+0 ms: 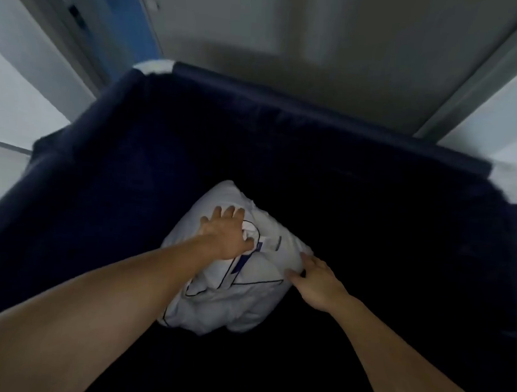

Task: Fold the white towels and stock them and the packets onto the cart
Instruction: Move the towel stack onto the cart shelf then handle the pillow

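Note:
A bundle of white cloth with dark blue piping [231,296] lies at the bottom of a deep navy fabric bin [285,113]. Both my arms reach down into the bin. My left hand [226,234] lies on top of the bundle, and its thumb and fingers pinch a crumpled fold of the cloth. My right hand [316,276] touches the bundle's right edge with its fingers spread and fairly straight. The frame is dim and a little blurred.
The bin's dark walls surround the bundle on all sides; the interior to the right and near side is black. A white corner piece [154,66] caps the bin's far left corner. Beyond the rim are a grey floor [319,49], a pale wall and a blue door edge [131,18].

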